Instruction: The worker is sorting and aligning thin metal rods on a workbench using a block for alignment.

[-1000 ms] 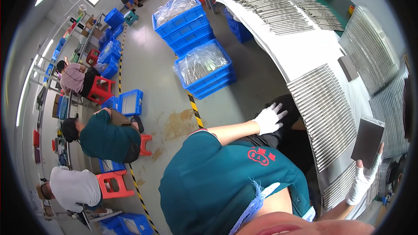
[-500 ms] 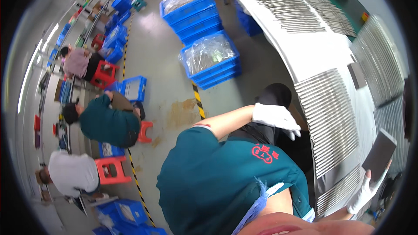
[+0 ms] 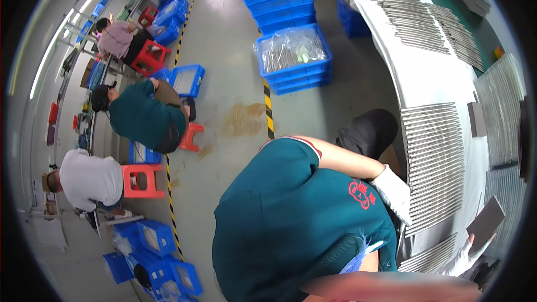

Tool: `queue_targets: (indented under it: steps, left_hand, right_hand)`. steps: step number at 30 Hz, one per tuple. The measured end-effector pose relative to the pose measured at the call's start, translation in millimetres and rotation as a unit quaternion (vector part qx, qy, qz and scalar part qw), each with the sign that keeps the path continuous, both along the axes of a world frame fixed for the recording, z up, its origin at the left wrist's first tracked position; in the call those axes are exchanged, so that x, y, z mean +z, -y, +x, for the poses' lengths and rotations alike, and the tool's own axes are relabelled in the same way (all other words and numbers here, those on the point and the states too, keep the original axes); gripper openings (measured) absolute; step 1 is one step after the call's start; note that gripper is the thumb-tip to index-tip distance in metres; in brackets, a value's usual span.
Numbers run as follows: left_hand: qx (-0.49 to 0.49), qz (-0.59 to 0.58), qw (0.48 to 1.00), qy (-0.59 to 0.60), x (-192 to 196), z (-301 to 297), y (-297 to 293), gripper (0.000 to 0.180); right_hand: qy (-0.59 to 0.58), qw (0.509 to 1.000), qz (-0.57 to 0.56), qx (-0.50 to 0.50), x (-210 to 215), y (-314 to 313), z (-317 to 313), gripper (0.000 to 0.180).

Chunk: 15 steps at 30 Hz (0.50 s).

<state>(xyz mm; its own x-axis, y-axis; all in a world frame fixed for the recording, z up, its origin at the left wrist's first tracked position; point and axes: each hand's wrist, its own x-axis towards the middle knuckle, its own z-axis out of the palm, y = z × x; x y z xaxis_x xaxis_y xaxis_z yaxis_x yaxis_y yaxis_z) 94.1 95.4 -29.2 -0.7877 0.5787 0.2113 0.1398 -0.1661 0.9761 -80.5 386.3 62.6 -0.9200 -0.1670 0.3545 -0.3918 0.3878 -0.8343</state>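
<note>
The gloved left hand (image 3: 394,194) is at the near edge of the white-covered table (image 3: 430,78), beside a row of metal rods (image 3: 435,162); the right hand (image 3: 466,255) holds a flat grey block (image 3: 486,220); a second block (image 3: 476,119) lies toward the far edge.

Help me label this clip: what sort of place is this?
Probably a factory workshop: rows of metal rods on a white-covered table, stacked blue crates, and people seated in a row.

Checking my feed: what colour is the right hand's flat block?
The flat block is brownish grey, clearest in head view.
</note>
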Motion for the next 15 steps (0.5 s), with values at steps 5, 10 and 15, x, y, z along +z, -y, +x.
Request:
queue_targets:
  steps: [5, 10, 15]
  left_hand:
    - [-0.005, 0.003, 0.998, 0.054, 4.3, -1.5, -4.5, 0.042]
    - [0.018, -0.069, 0.996, 0.061, 13.9, -1.1, -5.8, 0.037]
    - [-0.024, -0.091, 0.992, 0.082, 28.2, 0.6, -1.8, 0.042]
  right_hand:
    - [-0.028, 0.999, 0.018, -0.036, -24.4, -2.4, -22.7, 0.064]
    - [0.03, 0.998, -0.058, -0.011, -45.9, -10.7, -29.8, 0.066]
    - [-0.014, 1.0, -0.007, 0.027, -62.2, -21.4, -30.5, 0.068]
